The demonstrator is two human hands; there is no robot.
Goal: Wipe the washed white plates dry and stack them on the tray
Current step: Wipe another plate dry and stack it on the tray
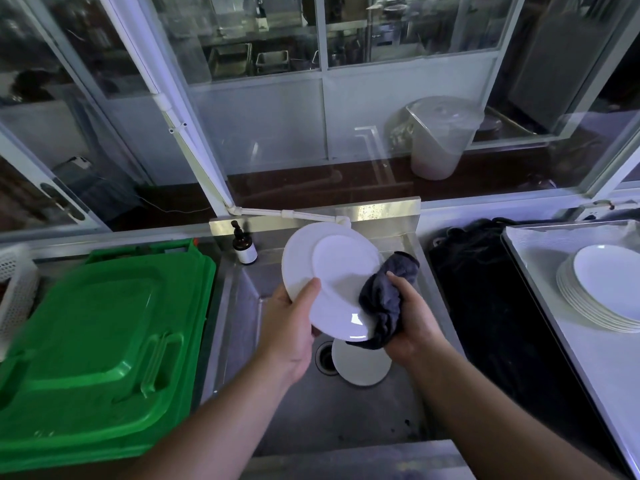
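Over the steel sink (239, 306), my left hand (291, 320) grips the left rims of two overlapping white plates. The front plate (341, 289) faces me and the back plate (298, 258) shows behind it at the upper left. My right hand (412, 323) holds a bunched dark grey cloth (384, 299) against the front plate's right edge. Another white plate (363, 367) lies at the sink bottom beside the drain (323, 356). A stack of several white plates (602, 289) sits on the tray (540, 244) at the right.
A green plastic bin lid (100, 341) fills the left counter, with a white perforated basket (15, 282) at the far left. A brown pump bottle (244, 245) stands at the sink's back corner. Dark cloth (485, 289) covers the counter between sink and tray. Glass partitions rise behind.
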